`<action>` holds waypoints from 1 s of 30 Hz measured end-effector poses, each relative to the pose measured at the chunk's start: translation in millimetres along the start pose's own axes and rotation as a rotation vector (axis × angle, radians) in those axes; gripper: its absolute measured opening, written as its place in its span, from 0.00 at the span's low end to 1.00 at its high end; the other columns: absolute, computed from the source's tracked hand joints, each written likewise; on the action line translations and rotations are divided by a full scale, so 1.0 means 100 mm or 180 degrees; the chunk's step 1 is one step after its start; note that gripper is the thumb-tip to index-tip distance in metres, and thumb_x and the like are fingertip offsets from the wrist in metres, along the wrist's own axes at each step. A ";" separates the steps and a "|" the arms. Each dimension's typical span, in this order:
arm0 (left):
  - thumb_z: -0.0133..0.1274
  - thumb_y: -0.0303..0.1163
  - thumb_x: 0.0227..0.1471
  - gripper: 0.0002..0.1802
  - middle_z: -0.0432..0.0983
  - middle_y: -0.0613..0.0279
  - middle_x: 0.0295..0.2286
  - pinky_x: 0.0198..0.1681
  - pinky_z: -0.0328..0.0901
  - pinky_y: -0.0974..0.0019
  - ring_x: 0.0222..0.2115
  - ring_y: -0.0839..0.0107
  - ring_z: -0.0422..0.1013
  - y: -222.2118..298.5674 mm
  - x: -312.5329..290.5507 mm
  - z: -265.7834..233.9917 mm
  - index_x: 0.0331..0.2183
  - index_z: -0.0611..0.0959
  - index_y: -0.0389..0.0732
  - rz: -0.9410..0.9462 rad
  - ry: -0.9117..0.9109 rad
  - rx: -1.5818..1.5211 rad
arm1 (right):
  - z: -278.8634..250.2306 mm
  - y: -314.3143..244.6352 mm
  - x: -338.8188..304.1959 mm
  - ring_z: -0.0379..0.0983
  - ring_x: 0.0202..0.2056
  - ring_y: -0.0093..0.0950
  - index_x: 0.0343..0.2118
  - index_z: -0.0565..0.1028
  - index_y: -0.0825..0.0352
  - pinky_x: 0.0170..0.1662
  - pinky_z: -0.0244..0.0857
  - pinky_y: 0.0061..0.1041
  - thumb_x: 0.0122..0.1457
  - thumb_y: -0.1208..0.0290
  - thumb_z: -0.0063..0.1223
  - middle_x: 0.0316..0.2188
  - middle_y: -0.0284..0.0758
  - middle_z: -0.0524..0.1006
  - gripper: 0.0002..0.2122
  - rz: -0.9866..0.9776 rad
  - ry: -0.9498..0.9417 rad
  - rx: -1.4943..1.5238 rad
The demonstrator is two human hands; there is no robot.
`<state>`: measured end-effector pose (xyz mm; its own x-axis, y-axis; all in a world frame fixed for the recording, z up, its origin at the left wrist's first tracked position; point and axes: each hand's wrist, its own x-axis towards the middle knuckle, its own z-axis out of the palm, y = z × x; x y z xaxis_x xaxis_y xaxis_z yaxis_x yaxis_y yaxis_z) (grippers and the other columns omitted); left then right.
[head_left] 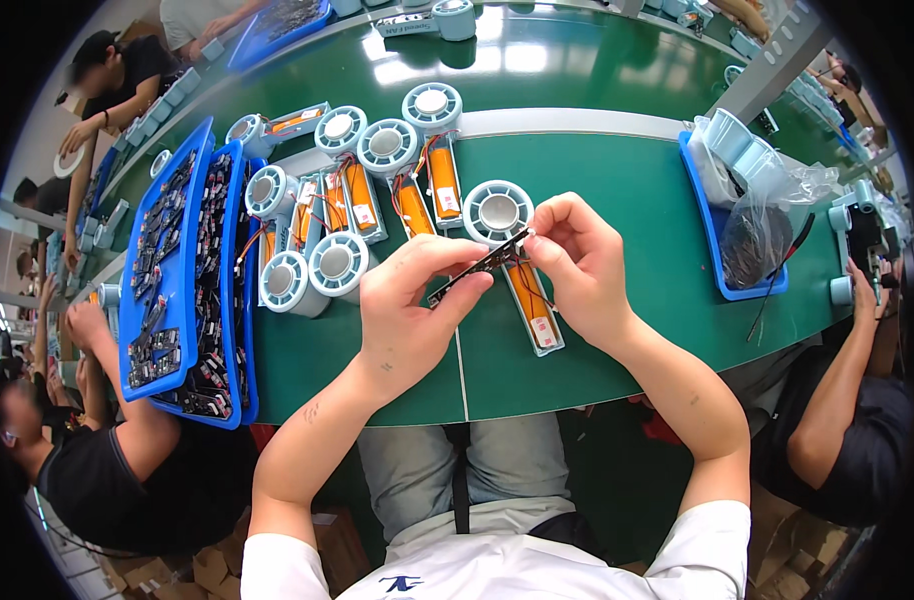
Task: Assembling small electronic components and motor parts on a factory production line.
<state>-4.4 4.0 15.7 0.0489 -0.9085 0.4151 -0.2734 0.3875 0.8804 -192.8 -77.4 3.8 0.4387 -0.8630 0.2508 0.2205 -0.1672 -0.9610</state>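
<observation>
1. The left hand (412, 300) and the right hand (577, 262) were both closed in a pinch on one narrow dark circuit board (479, 265), each gripping an end, so the strip hung level in the air between them.
2. Directly under and just beyond the hands lay a pale fan unit (499, 212) with an orange battery (532, 295) in its open handle; thin wires seemed to run from it up to the board, which may be why the board was held so close above it.
3. Further left of the left hand sat a cluster of similar fan units (362, 190), lined up side by side.
4. Beyond those, far left, stood blue trays (177, 190) of small dark boards.
5. Well right of the right hand sat a blue bin (712, 250) holding a clear plastic bag (767, 210).
</observation>
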 end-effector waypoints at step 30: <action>0.55 0.21 0.58 0.27 0.78 0.61 0.32 0.27 0.70 0.76 0.26 0.80 0.75 0.15 -0.01 -0.01 0.59 0.72 0.38 -0.1463 -0.0650 -0.1048 | -0.04 0.01 -0.02 0.70 0.30 0.16 0.33 0.71 0.72 0.35 0.66 0.15 0.55 0.86 0.54 0.32 0.31 0.74 0.05 -0.0226 -0.0314 -0.0486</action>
<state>-7.3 11.2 28.7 -0.1028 -0.9935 -0.0487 0.0455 -0.0536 0.9975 -197.4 -77.5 2.1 0.5116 -0.7967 0.3217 0.1225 -0.3029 -0.9451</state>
